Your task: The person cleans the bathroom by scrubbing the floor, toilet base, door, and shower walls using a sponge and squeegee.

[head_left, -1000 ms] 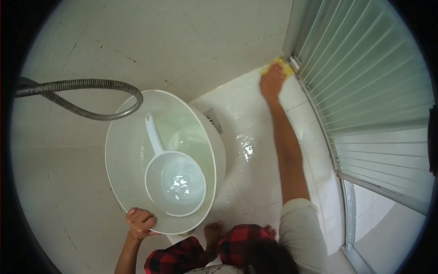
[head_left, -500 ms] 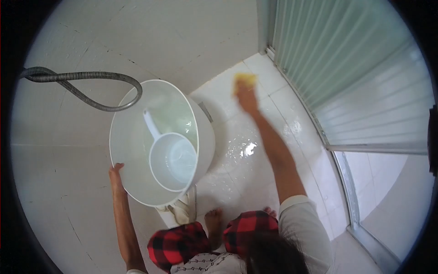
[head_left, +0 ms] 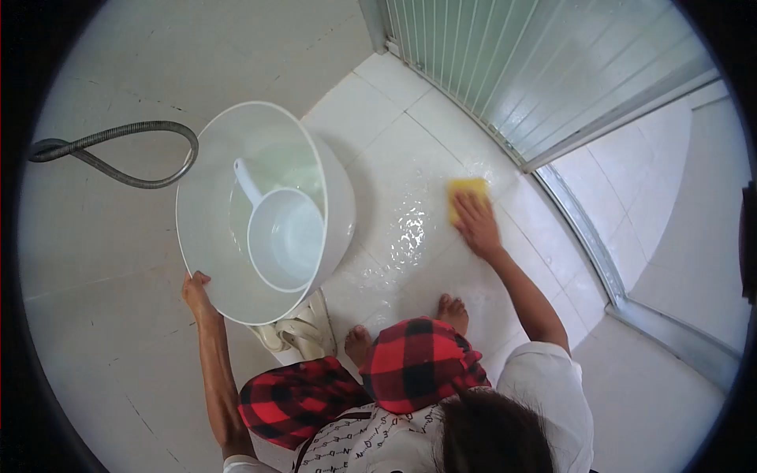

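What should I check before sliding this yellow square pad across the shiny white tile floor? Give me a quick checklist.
1. Left hand gripping the rim of the big round white plastic tub: ok.
2. Right hand on the yellow square pad: ok.
3. White plastic long-handled dipper inside the tub: ok.
4. Dry white tile floor: not ok; water glistens between the tub and the pad.
5. Tub base flat on the floor: cannot tell; it's hidden.
6. Cream-coloured sandals dry: cannot tell; the tub partly covers them.
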`<move>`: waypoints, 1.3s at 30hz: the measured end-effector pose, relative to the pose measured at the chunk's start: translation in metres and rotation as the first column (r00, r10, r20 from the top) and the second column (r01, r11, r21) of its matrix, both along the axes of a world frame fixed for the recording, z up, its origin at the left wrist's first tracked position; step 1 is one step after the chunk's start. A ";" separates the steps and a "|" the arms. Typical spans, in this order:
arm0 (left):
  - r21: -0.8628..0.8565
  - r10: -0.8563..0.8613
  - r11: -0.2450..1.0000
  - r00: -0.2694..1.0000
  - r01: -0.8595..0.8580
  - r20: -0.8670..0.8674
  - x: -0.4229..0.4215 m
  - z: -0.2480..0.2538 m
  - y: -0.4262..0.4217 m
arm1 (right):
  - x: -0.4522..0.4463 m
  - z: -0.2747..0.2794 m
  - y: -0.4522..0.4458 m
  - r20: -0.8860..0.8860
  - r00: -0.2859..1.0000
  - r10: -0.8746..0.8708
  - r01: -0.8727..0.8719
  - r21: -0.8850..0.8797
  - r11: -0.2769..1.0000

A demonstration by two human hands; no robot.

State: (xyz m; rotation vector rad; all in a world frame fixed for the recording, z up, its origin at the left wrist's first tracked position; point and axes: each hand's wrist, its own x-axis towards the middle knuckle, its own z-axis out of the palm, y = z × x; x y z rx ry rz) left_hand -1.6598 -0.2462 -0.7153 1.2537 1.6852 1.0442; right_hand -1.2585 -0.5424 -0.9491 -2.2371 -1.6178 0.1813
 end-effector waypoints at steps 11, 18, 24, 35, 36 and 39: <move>0.026 -0.343 0.938 0.937 0.345 -0.062 0.121 -0.009 0.082 | -0.107 -0.015 -0.024 -0.162 0.771 -0.616 0.624 0.000 0.781; 0.085 -0.546 0.836 0.837 0.542 0.038 0.145 -0.023 0.147 | 0.002 -0.013 -0.087 0.018 0.774 -0.633 0.619 0.191 0.762; 0.142 -0.626 0.765 0.777 0.628 -0.064 0.105 -0.045 0.191 | -0.141 -0.015 -0.323 0.099 0.153 -0.983 0.988 -0.031 0.150; 0.239 -0.212 0.851 0.722 0.468 -0.659 0.112 -0.001 0.114 | -0.022 -0.001 -0.315 0.063 0.154 -0.986 0.988 0.018 0.155; 0.434 -0.092 0.723 0.697 0.538 -0.711 0.124 0.001 0.094 | -0.053 -0.003 -0.312 -0.010 -0.070 -0.997 0.996 0.045 -0.071; 0.612 -0.172 0.255 0.658 0.749 -0.733 0.222 0.065 -0.052 | -0.124 -0.003 -0.286 0.099 -0.266 -0.959 0.963 -0.011 -0.268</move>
